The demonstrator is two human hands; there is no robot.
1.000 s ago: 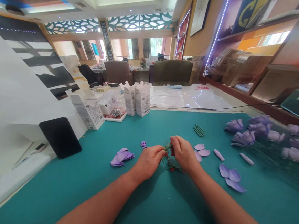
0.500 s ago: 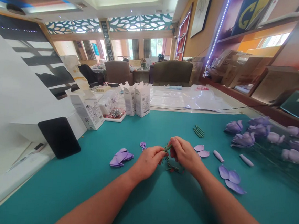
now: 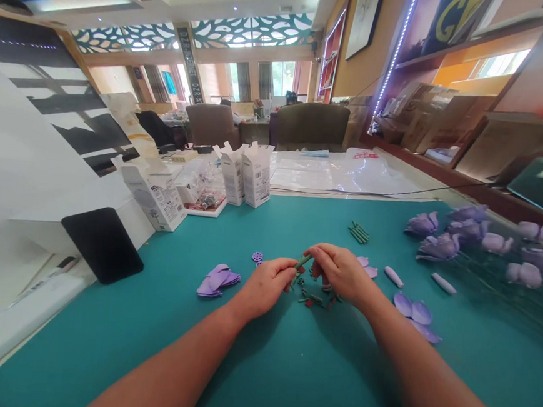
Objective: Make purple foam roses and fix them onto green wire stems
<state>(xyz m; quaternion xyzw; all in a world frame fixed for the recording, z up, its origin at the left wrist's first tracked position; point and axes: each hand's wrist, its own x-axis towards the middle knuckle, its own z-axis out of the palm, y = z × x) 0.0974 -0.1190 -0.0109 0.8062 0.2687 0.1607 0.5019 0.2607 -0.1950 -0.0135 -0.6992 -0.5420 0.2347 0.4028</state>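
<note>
Over the green mat (image 3: 258, 372), my left hand (image 3: 269, 288) grips a short green stem piece (image 3: 302, 262) between thumb and fingers. The fingertips of my right hand (image 3: 336, 270) pinch the upper end of that same piece. Small green parts (image 3: 313, 299) with bits of red lie just below my hands. Purple petals (image 3: 219, 281) are stacked left of my left hand, near small purple wheel-shaped parts (image 3: 257, 257). Beyond my right hand lie several green sticks (image 3: 358, 231). More petals (image 3: 420, 313) and a purple tapered piece (image 3: 393, 276) rest to the right.
Finished purple flowers (image 3: 440, 246) with long stems lie at the right. Open white boxes (image 3: 257, 177) and a tray (image 3: 205, 209) with bagged parts stand at the back left. A black tablet-like object (image 3: 103, 245) leans at the left. Clear plastic (image 3: 311, 172) lies behind the mat.
The view has shifted slightly. My right hand has tilted and moved a little off my left hand, showing more of the green piece and the small parts beneath.
</note>
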